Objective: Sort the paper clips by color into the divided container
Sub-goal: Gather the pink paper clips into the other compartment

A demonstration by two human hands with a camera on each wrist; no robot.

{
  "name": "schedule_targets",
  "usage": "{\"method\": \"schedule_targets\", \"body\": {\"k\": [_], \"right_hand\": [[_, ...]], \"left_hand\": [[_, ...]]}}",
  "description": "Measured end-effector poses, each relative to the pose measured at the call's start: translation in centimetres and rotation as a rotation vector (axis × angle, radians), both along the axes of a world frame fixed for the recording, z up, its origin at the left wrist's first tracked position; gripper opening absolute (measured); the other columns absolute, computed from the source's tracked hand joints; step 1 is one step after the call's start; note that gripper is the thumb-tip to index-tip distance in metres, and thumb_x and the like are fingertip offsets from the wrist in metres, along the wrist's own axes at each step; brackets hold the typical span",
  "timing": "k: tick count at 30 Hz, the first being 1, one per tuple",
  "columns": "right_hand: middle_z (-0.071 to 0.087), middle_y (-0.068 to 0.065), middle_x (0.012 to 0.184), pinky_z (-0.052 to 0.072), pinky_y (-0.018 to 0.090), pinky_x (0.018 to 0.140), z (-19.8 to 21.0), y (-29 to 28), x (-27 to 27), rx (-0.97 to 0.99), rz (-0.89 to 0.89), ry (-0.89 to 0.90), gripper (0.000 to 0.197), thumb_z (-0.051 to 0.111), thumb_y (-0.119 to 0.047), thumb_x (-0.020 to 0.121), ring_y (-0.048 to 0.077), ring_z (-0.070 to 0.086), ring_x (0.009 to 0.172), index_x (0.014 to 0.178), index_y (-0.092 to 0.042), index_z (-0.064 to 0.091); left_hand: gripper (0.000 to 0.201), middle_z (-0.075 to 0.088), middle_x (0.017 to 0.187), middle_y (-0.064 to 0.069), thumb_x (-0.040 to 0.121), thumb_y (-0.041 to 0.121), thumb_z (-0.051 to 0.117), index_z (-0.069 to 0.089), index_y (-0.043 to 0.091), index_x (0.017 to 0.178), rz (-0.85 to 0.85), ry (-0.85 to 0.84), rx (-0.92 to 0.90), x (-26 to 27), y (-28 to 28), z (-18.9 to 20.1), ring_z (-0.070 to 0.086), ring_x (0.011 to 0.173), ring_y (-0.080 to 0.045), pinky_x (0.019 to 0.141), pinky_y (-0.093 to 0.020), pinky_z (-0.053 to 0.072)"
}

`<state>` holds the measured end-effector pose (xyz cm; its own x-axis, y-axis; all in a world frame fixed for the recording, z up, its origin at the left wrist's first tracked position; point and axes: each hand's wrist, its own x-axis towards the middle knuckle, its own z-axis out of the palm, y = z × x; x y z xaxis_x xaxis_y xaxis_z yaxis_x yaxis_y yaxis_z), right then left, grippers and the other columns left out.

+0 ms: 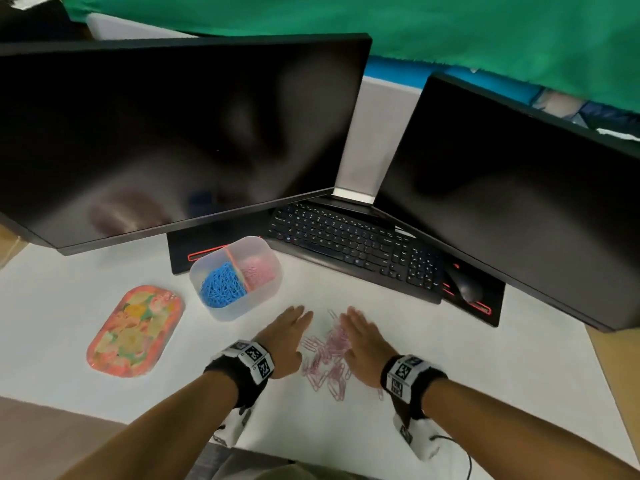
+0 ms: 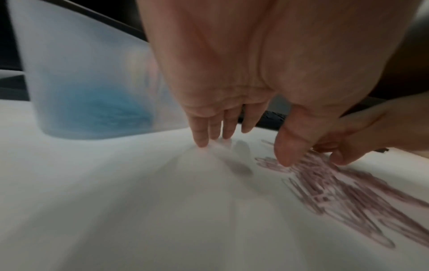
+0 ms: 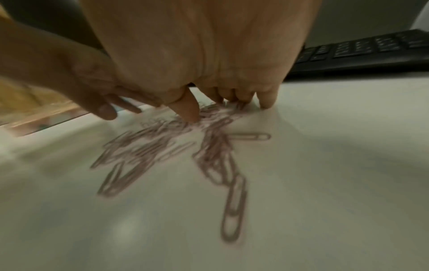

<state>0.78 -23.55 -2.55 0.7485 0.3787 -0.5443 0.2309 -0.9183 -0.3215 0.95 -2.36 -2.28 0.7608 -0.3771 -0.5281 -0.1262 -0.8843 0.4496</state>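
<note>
Container (image 1: 221, 308): blue clips (image 1: 221, 285), pink clips (image 1: 256, 271)

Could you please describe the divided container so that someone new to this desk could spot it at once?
Start at the big left monitor; just below its lower edge, on the white desk, stands the translucent divided container. Unlike the flat floral tray to its left, it is a deep tub holding blue clips beside pink ones.

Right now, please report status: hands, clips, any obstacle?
Left hand and right hand open, flanking loose pink clips on table. Divided container holds blue and pink, sorted. Path to container clear.
</note>
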Motion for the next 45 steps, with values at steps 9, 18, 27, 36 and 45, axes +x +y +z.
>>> {"method": "schedule_targets", "body": {"k": [9, 18, 27, 36, 45], "right_hand": [[0.007, -0.005, 0.161, 0.016, 0.024, 0.119, 0.8, -2.5, -2.5, 0.228, -0.097, 0.016, 0.068, 0.042, -0.016, 0.095, 0.01, 0.013, 0.147, 0.153, -0.024, 0.007], [-0.029, 0.001, 0.155, -0.006, 0.029, 0.119, 0.3, -4.9, -7.8, 0.059, -0.256, 0.113, 0.082, 0.039, -0.023, 0.095, 0.016, -0.022, 0.144, 0.148, -0.013, -0.023], [0.006, -0.014, 0.153, 0.008, 0.021, 0.116, 0.8, -1.5, -5.9, 0.328, -0.203, 0.172, 0.073, 0.04, -0.014, 0.096, 0.005, 0.007, 0.143, 0.152, -0.022, -0.006], [0.051, -0.008, 0.105, 0.035, 0.012, 0.076, 0.4, -8.2, -7.9, 0.087, -0.421, 0.029, 0.03, 0.048, -0.015, 0.09, 0.006, 0.051, 0.089, 0.119, -0.025, 0.047], [0.05, -0.012, 0.081, 0.043, 0.02, 0.069, 0.7, -1.0, -4.9, 0.308, -0.464, 0.01, 0.032, 0.056, -0.013, 0.087, 0.008, 0.051, 0.073, 0.118, -0.014, 0.049]], "left_hand": [[0.084, -0.004, 0.162, -0.003, 0.085, 0.009, 0.049, 0.0, 0.015, 0.153, -0.346, -0.088, 0.064, -0.1, -2.1, -0.4, -0.006, 0.149, -0.023, 0.122, -0.039, 0.004], [0.084, -0.008, 0.161, -0.005, 0.087, 0.009, 0.05, -0.001, 0.015, 0.153, -0.303, -0.142, -0.036, 0.1, -2.8, -0.4, -0.007, 0.148, -0.021, 0.122, -0.037, 0.008], [0.072, 0.017, 0.159, -0.003, 0.086, 0.01, 0.05, 0.021, 0.018, 0.151, -0.449, -0.102, -0.005, 0.4, -4.1, -0.2, 0.016, 0.147, -0.022, 0.12, -0.038, 0.018], [0.08, 0.027, 0.14, -0.002, 0.078, 0.031, 0.069, 0.026, 0.024, 0.145, -0.073, -0.155, 0.081, -0.7, 0.1, 0.2, 0.038, 0.127, -0.023, 0.101, -0.038, 0.044], [0.057, 0.038, 0.118, -0.005, 0.076, 0.034, 0.071, 0.044, 0.021, 0.125, -0.03, -0.066, -0.041, -2.1, -3.0, -1.0, 0.061, 0.095, -0.03, 0.084, -0.036, 0.052]]}}
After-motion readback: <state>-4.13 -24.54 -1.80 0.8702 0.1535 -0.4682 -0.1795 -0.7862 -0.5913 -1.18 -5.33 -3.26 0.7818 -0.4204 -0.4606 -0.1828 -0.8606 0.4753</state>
